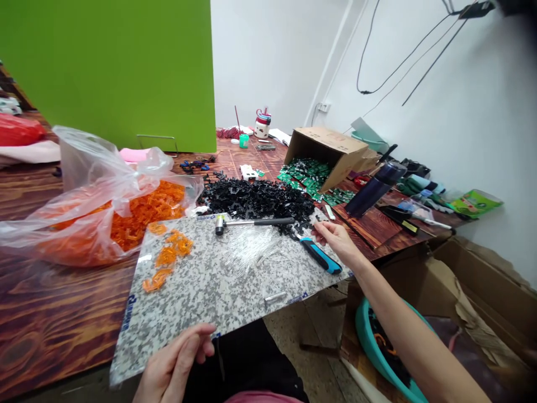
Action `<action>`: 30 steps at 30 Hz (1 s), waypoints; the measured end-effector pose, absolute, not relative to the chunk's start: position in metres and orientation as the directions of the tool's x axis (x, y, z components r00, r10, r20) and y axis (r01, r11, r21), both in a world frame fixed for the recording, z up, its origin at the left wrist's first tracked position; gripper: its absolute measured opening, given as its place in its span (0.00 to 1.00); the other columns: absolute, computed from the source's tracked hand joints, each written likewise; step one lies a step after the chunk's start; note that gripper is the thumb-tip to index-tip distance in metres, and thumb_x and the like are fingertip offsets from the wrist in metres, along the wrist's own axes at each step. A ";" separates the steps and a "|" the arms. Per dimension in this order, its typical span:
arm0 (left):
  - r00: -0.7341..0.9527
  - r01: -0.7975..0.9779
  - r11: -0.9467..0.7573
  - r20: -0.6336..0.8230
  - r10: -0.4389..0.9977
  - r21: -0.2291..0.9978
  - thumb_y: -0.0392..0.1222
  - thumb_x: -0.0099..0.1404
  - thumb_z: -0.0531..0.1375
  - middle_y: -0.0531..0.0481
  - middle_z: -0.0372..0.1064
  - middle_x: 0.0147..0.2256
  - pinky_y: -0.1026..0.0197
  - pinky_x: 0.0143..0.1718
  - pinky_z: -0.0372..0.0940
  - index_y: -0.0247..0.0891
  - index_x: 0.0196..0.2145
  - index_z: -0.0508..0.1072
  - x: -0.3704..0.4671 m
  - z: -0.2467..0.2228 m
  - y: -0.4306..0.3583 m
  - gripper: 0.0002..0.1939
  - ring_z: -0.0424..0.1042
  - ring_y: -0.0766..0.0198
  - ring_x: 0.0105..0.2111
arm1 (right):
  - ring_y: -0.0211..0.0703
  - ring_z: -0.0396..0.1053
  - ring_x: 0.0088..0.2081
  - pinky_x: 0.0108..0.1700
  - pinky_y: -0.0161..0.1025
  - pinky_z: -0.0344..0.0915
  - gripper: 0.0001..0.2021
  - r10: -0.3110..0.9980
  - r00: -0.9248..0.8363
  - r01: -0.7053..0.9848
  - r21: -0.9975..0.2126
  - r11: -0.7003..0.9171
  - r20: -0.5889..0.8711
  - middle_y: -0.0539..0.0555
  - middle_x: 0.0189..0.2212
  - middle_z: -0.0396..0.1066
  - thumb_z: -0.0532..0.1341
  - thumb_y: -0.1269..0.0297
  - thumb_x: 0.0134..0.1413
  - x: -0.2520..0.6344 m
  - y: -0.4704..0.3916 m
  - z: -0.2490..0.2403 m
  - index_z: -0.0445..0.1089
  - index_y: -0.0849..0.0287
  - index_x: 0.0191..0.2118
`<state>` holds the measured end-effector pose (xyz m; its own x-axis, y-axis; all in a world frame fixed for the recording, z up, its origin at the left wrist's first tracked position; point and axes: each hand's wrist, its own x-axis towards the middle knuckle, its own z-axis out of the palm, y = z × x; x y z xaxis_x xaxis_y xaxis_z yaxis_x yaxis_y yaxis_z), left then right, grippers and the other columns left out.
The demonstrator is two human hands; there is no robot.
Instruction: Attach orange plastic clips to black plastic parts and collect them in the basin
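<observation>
Small black plastic pieces [255, 196] are lying heaped along the far edge of a grey speckled board [201, 302]. Nearest, left hand [178, 361] is resting loosely curled at the board's near edge, any contents hidden. Farther out, right hand [338, 238] is hovering beside a blue-and-black tool handle [321, 256], near the heap's right end, fingertips almost meeting; can't tell if they're pinching anything. Step is looking like small-part picking; next move is probably calling for a fine fingertip grip.
</observation>
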<state>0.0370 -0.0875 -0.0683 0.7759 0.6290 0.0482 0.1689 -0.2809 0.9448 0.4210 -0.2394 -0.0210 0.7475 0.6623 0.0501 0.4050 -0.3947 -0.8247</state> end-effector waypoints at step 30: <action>0.753 0.259 0.006 -0.205 0.625 0.966 0.54 0.64 0.54 0.53 0.61 0.20 0.65 0.25 0.57 0.36 0.34 0.79 0.054 -0.054 -0.097 0.21 0.60 0.66 0.22 | 0.41 0.66 0.32 0.35 0.36 0.60 0.07 0.928 0.372 0.861 -0.388 -0.330 0.036 0.52 0.30 0.69 0.56 0.64 0.59 0.330 -0.228 -0.031 0.69 0.57 0.33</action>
